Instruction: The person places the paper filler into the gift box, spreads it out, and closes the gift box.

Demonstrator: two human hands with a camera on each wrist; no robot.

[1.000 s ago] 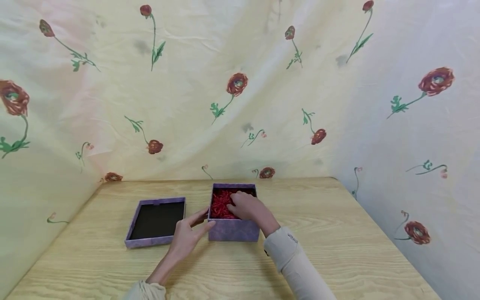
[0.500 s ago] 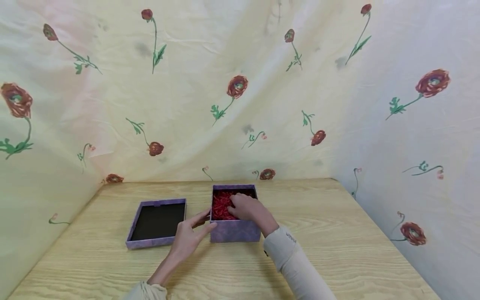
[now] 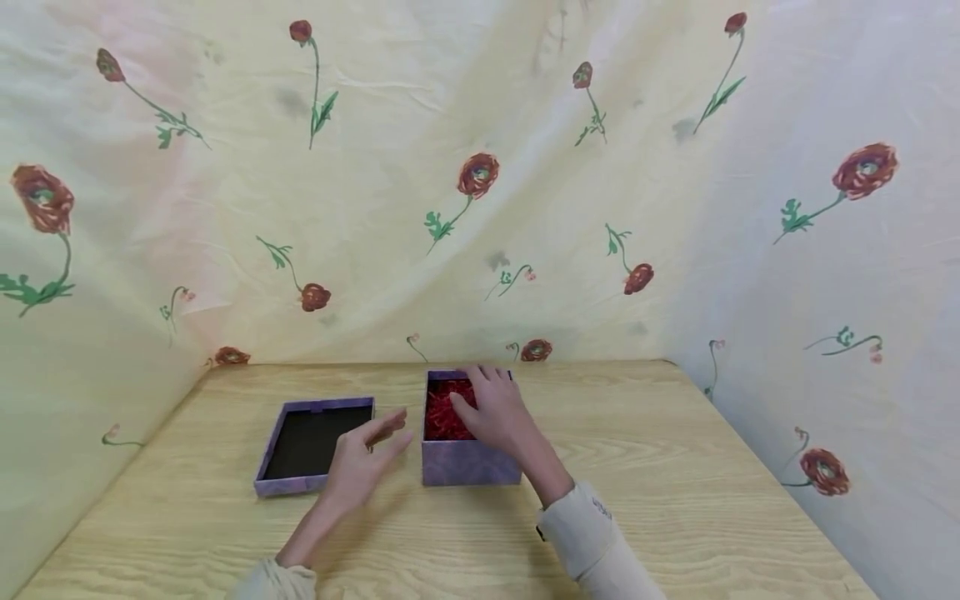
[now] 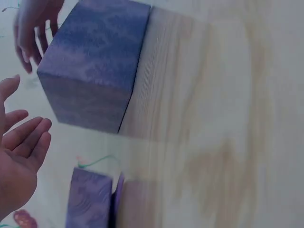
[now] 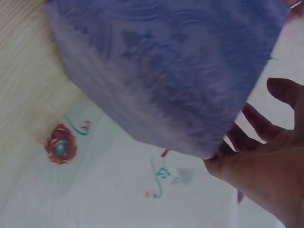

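Observation:
A purple box [image 3: 471, 463] stands upright on the table with red shredded filling [image 3: 446, 412] inside. Over its right part the right hand [image 3: 498, 412] spreads its fingers, holding nothing that shows; in the right wrist view that hand [image 5: 266, 147] is at the edge of the box [image 5: 166, 71]. Left of the box, apart from it, the left hand [image 3: 356, 467] hovers with loosely bent fingers and nothing in them. The left wrist view shows the left hand [image 4: 21, 152] palm up beside the box [image 4: 90, 52].
A purple lid [image 3: 300, 484] with a black inside lies left of the box, partly behind the left hand. The wooden table [image 3: 450, 542] meets a flowered cloth [image 3: 375, 167] at the back and sides.
My left hand has let go of the box's left side and moved left. My right hand has risen out of the filling, with its fingers spread.

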